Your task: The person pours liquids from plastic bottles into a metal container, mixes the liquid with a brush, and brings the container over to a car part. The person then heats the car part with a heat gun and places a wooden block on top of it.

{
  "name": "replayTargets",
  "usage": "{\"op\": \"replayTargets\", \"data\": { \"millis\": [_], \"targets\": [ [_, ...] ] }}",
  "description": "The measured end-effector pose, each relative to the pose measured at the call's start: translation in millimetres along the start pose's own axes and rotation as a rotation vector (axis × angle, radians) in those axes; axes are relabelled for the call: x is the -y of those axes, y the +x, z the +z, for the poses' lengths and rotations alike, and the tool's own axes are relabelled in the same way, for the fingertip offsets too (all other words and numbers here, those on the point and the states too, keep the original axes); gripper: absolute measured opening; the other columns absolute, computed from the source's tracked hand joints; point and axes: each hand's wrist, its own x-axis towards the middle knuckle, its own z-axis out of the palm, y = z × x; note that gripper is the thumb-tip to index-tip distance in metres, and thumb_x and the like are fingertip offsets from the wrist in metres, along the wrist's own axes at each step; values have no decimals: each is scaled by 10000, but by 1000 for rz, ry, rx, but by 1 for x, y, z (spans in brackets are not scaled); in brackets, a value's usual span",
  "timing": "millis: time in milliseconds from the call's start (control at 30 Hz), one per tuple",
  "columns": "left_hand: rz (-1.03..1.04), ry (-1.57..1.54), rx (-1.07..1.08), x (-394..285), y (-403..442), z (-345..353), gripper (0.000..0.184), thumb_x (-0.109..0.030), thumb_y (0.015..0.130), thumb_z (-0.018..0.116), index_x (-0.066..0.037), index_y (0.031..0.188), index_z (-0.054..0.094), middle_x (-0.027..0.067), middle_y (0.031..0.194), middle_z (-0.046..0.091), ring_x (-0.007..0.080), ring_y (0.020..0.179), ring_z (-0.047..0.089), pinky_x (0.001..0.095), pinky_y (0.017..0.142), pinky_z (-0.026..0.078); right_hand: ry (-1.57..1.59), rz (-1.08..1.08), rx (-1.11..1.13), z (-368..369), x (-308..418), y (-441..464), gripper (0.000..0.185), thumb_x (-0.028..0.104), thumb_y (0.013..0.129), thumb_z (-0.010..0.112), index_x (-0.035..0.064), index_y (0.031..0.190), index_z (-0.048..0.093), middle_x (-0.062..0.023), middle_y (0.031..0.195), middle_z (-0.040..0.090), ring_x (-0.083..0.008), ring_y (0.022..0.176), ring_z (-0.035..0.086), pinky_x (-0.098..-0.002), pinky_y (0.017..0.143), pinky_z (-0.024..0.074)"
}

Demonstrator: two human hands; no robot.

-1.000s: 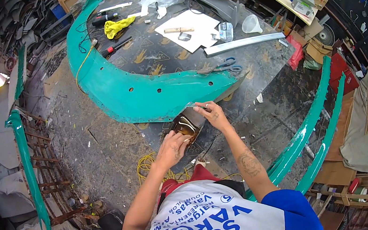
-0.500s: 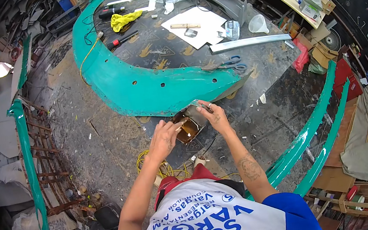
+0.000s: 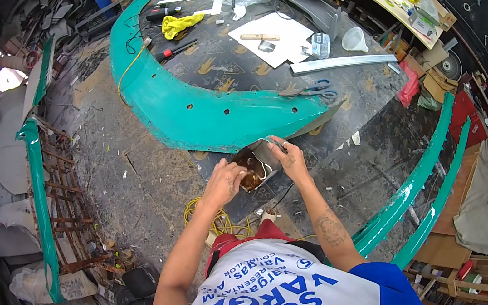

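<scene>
Brown shows inside an open tin (image 3: 266, 157) at the middle of the view

Around it, the right hand (image 3: 291, 162) at 3 o'clock grips its rim, thumb and fingers closed; the left hand (image 3: 222, 185), between 8 and 9 o'clock, bends its fingers at the opening, though I cannot tell whether they pinch anything. Just beyond, at 12 o'clock, lies a green panel (image 3: 240, 126); scissors (image 3: 321, 88) overlap its far edge towards 1 o'clock, a yellow cloth (image 3: 181, 25) well apart at 11

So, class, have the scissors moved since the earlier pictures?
No. The scissors keep their place against the green panel; only the view shifted.
</scene>
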Motion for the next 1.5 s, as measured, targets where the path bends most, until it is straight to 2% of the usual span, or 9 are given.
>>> {"op": "replayTargets", "data": {
  "millis": [133,267,467,533,867,1067,1167,1233,1500],
  "targets": [
    [-5,-46,-127,-12,7,7,153,-56,817,620,-60,965,659,91,775,553,286,784,487,389,739,414,91,-27,-51,8,-6,-3,495,360,874,622,-11,1202,598,1,649,510,-64,576,396,-253,518,314],
    [102,-53,55,-8,-3,4,184,-60,811,631,-61,993,655,91,805,571,285,803,494,381,733,414,54,39,-22,1,-2,-8,494,348,871,633,-5,1214,594,-14,699,553,-58,602,414,-249,532,330],
    [86,-39,-27,-17,4,13,148,-88,845,600,-62,977,661,90,822,587,292,770,481,389,736,406,43,-141,-103,12,-27,-3,454,347,869,621,14,1177,619,-144,809,619,-199,671,546,-327,624,424],
    [86,-40,68,-10,-3,0,176,-67,830,588,-60,992,657,98,844,587,303,816,505,398,764,431,62,-200,-117,14,-29,-2,463,331,880,628,-7,1195,603,-35,725,576,-91,629,443,-262,570,369],
    [111,48,104,1,-12,-2,230,-95,852,579,-81,1075,636,85,819,568,291,770,502,398,730,428,77,-208,-126,11,-23,-7,442,305,878,636,-13,1184,608,-50,752,553,-91,625,413,-270,553,343],
    [93,-18,-122,-10,-2,8,162,-95,857,570,-60,978,671,90,817,597,278,763,503,358,697,444,-25,-109,-60,7,-14,-9,424,283,891,626,-7,1199,600,-34,752,527,-97,613,393,-280,552,343],
    [152,-19,75,-4,-8,1,205,-94,863,556,-59,1042,649,94,797,576,287,752,504,367,702,442,45,-178,-115,12,-25,-7,430,291,891,625,-6,1201,599,-24,733,500,-98,601,369,-284,537,329],
    [73,98,-6,-2,1,-4,199,-92,865,549,-48,1027,655,93,805,579,290,753,506,370,721,440,38,-25,-35,6,-10,-11,430,295,863,647,34,1203,611,-131,761,575,-191,658,533,-337,608,424],
    [124,54,32,0,-1,-7,243,-69,825,587,-53,1062,644,103,769,550,297,752,488,392,689,427,19,-96,-74,6,-12,-10,442,328,860,643,45,1199,617,-153,809,588,-216,704,551,-348,660,438]
  ]
}}
